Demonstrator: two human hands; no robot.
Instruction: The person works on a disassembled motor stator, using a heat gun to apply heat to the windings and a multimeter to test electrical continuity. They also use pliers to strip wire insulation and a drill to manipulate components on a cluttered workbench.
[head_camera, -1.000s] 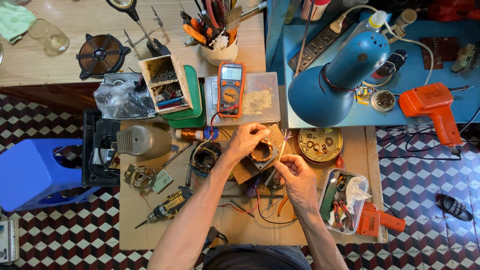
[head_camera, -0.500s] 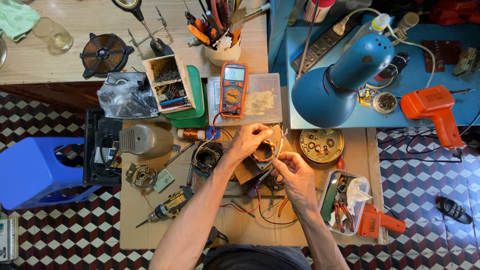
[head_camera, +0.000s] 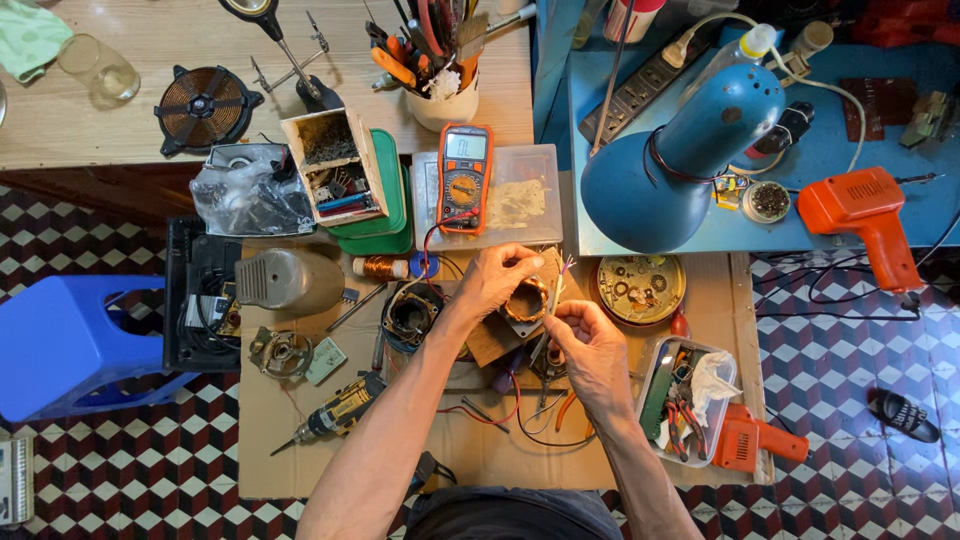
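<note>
Workbench seen from above. At far left a blue stool (head_camera: 60, 345) stands beside the cardboard mat (head_camera: 300, 460), on which a grey motor housing (head_camera: 288, 280) and a cordless drill (head_camera: 335, 410) lie. At centre, below the orange multimeter (head_camera: 464, 178), the left hand (head_camera: 495, 280) clasps a copper-wound stator (head_camera: 527, 300); touching its right edge, the right hand (head_camera: 590, 350) pinches a thin wire. Farther right sits a blue desk lamp (head_camera: 680, 160).
</note>
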